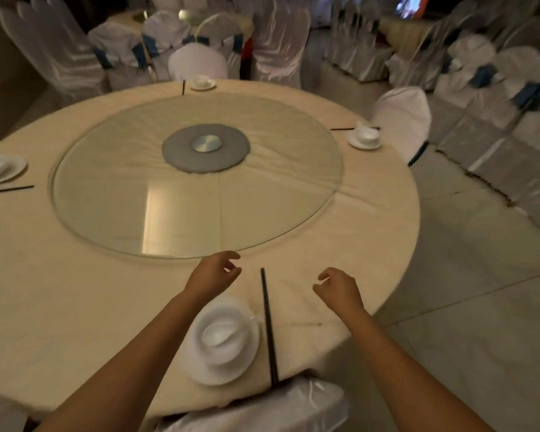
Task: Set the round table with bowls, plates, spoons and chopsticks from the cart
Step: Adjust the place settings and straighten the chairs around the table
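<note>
Both hands hovered empty above the round desk (75,291), left hand (211,275) and right hand (337,289) loosely curled, either side of the black chopsticks (268,325) lying beside the bowl (223,335) on its plate (222,369).

We count one round table (75,307) with one glass turntable (197,194) on it. Four place settings: four plates, the near plate (222,369), the left plate (13,169), the far plate (203,86) and the right plate (363,144). Each carries one bowl, so four bowls. Four sets of dark chopsticks, the nearest chopsticks (268,325) beside the near plate. We make out one spoon for certain, in the right bowl. Two bare hands: left hand (212,275), right hand (339,288).
</note>
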{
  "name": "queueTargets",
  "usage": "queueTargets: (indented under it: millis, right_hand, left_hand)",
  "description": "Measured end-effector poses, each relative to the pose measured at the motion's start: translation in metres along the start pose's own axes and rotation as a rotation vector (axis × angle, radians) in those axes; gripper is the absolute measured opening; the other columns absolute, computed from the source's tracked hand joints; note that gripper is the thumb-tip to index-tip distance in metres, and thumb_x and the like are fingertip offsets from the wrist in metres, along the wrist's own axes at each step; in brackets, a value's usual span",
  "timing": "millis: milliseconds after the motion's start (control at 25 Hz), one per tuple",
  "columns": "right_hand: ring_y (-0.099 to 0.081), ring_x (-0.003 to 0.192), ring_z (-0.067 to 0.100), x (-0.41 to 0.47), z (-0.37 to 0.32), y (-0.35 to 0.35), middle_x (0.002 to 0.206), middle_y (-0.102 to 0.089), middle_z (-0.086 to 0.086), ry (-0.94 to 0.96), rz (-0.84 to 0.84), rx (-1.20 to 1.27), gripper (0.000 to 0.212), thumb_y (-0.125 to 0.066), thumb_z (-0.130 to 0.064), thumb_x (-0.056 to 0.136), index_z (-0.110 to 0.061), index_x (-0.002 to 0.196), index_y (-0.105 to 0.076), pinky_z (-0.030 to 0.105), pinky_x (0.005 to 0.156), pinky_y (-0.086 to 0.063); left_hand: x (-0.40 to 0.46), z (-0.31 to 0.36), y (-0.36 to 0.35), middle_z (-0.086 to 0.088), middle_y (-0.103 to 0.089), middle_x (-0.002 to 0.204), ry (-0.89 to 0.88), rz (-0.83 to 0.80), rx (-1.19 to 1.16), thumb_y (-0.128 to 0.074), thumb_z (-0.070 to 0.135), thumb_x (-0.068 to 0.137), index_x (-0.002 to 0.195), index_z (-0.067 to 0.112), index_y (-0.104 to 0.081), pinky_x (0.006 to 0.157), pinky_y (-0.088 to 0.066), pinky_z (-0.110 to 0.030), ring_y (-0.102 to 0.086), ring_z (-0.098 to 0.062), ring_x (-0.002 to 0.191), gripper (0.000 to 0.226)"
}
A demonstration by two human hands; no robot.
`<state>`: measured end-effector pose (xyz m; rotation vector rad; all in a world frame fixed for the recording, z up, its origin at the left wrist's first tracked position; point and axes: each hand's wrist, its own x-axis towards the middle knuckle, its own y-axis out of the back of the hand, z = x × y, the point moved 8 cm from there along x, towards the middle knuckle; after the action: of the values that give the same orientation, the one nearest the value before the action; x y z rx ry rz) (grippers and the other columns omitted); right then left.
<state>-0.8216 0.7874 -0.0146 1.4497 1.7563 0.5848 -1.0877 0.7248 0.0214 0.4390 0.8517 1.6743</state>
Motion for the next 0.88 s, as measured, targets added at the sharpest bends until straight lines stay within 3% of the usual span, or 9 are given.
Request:
queueTargets:
  millis: [160,440,680,880]
  right_hand:
    - [-0.063,0.09,0.023,0.023,0.014,0.095,0.094,-0.069,0.005,0.104,0.081,0.035,0.025,-0.066,-0.023,0.081,-0.012,0.103,-0.064,0.028,0.075,-0.048]
    - [-0.056,0.077,0.015,0.069,0.075,0.256,0.097,-0.068,0.001,0.277,0.162,-0.027,0.026,-0.066,-0.029,0.079,-0.017,0.102,-0.064,0.023,0.067,-0.041]
    - [-0.055,0.081,0.013,0.132,0.117,0.36,0.098,-0.066,0.001,0.344,0.179,-0.033,0.028,-0.066,-0.03,0.079,-0.018,0.104,-0.063,0.023,0.07,-0.043]
    - [-0.057,0.087,0.012,0.217,0.142,0.417,0.107,-0.065,0.001,0.383,0.2,-0.023,0.03,-0.065,-0.029,0.082,-0.019,0.11,-0.061,0.024,0.073,-0.045]
  left_hand:
    - [0.019,0.109,-0.036,0.0,-0.07,0.096,-0.149,0.001,0.029,-0.062,0.025,0.085,0.114,0.021,-0.063,0.087,-0.05,-0.034,-0.063,-0.017,0.091,0.03]
    - [0.03,0.291,-0.124,0.011,-0.064,0.086,-0.284,0.083,-0.031,-0.062,0.03,0.084,0.119,0.028,-0.058,0.079,-0.052,-0.03,-0.064,-0.011,0.079,0.035]
    - [0.063,0.4,-0.18,0.012,-0.065,0.088,-0.328,0.097,-0.002,-0.06,0.033,0.086,0.119,0.03,-0.057,0.078,-0.054,-0.03,-0.063,-0.005,0.077,0.034]
    - [0.146,0.474,-0.223,0.004,-0.069,0.094,-0.339,0.124,-0.013,-0.06,0.029,0.087,0.109,0.023,-0.06,0.076,-0.053,-0.032,-0.061,-0.011,0.076,0.023]
